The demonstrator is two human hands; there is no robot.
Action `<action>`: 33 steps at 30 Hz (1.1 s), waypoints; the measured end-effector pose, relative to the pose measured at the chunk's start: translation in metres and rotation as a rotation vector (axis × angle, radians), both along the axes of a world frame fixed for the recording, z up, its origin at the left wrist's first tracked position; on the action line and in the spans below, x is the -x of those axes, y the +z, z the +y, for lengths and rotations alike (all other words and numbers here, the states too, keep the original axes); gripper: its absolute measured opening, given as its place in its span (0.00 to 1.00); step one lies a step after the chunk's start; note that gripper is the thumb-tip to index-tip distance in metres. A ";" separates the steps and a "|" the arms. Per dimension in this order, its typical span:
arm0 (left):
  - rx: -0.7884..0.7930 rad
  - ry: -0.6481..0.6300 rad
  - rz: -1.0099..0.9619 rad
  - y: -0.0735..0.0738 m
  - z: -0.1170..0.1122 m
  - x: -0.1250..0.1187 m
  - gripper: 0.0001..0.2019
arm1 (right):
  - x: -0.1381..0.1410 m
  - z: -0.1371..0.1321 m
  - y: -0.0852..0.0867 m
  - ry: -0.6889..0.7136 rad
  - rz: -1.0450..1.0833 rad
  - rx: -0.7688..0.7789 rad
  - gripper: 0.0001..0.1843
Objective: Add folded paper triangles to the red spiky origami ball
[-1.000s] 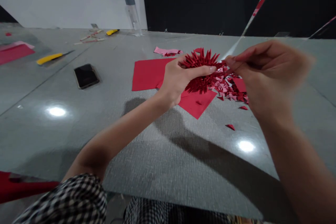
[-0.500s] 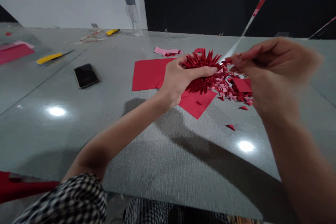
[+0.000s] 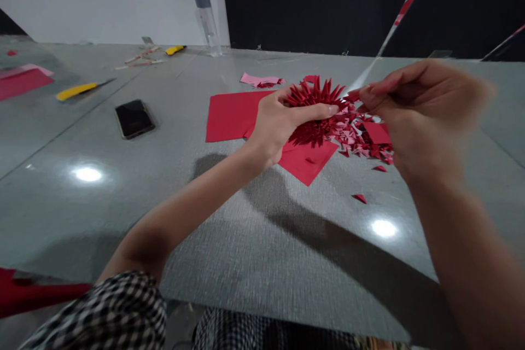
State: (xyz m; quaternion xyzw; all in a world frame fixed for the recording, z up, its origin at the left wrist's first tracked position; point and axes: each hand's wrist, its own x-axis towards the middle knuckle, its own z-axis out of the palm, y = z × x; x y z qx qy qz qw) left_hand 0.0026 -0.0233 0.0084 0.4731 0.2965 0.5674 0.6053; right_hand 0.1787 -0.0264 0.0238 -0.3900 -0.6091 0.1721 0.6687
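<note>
My left hand [image 3: 275, 123] is wrapped round a spiky red ball of folded paper pieces [image 3: 315, 95], its thumb lying across the front and its other fingers mostly hidden behind. Just right of the ball, my right hand [image 3: 422, 104] pinches a small red folded paper piece [image 3: 353, 95] between thumb and forefinger. That piece is close to the ball's right side; whether the two touch I cannot tell. Below and behind lies a heap of small red and pink folded paper triangles [image 3: 356, 139]. Red paper sheets [image 3: 235, 115] lie under and left of the ball.
A phone [image 3: 134, 119] and a yellow craft knife [image 3: 77, 91] lie to the left, with another yellow knife [image 3: 175, 50] farther back. Near the wall stands a clear bottle [image 3: 209, 24]. Pink paper strips [image 3: 262, 80] lie behind the ball, and a loose red triangle [image 3: 360, 198] in front.
My right hand has shifted slightly left, bringing the pinched paper piece a little nearer the ball. My left hand keeps its hold and barely moves.
</note>
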 end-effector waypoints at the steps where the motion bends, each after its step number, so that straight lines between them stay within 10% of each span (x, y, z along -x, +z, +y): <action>1: -0.001 0.001 0.001 0.000 0.000 0.000 0.16 | 0.000 0.000 0.000 0.002 -0.003 0.004 0.17; 33: 0.028 -0.004 0.020 0.001 -0.001 0.001 0.14 | 0.001 -0.004 0.000 -0.015 -0.052 -0.009 0.14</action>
